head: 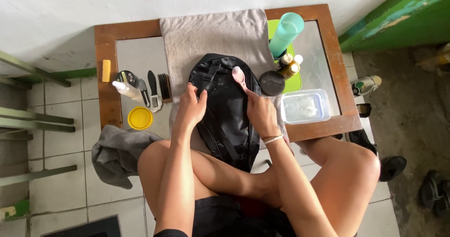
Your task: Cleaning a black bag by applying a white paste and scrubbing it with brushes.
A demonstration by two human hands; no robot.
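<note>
Two hands on black bag (pixel 225 110), lying on grey towel (pixel 211 35) mid tabletop (pixel 105 68). Your L hand (pixel 190 108) pressed flat on bag, fingers loosely spread; R hand (pixel 260 112) closed round pink brush (pixel 240 76), bristles touching bag top.
</note>
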